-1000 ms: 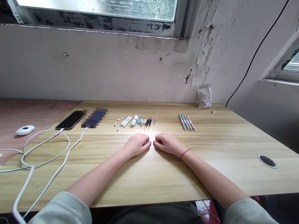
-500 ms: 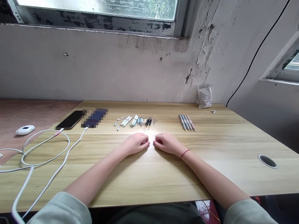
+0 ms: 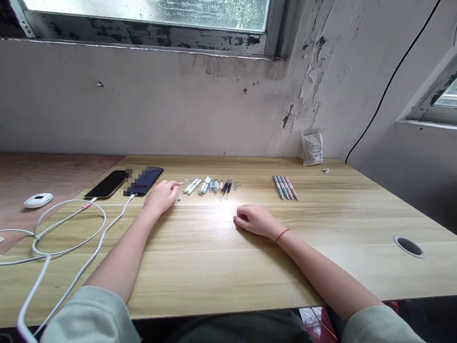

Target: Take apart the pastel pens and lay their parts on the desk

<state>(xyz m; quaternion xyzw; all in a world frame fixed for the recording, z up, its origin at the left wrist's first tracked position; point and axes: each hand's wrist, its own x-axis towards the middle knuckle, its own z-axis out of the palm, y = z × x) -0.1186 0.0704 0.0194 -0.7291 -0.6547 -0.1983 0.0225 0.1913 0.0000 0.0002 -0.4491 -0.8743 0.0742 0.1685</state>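
Note:
My left hand point(image 3: 161, 196) reaches to the left end of a row of pen parts, thumb and fingers drawn together at the tips. The fingertips cover a small piece there; whether it is gripped is hidden. Beside them lie a short light-blue piece point(image 3: 180, 196), thin light-coloured parts point(image 3: 186, 181), white-and-green barrels point(image 3: 192, 186), blue-grey grip pieces point(image 3: 213, 185), dark refills point(image 3: 226, 189) and tiny metal springs point(image 3: 236, 185). My right hand point(image 3: 256, 220) rests on the table with fingers curled in, nothing visible in it. Several whole pens point(image 3: 285, 188) lie side by side beyond it.
Two phones, a black one point(image 3: 106, 184) and a dark-blue one point(image 3: 146, 181), lie on the wooden table point(image 3: 242, 280) with white charging cables point(image 3: 98, 245). A white case point(image 3: 38, 200) sits further left. At the back right stands a crumpled white packet point(image 3: 312, 148); a round cable hole point(image 3: 409, 246) is at right.
My left hand has moved left and away from me, from beside the right hand to the left end of the pen parts. My right hand has stayed in place.

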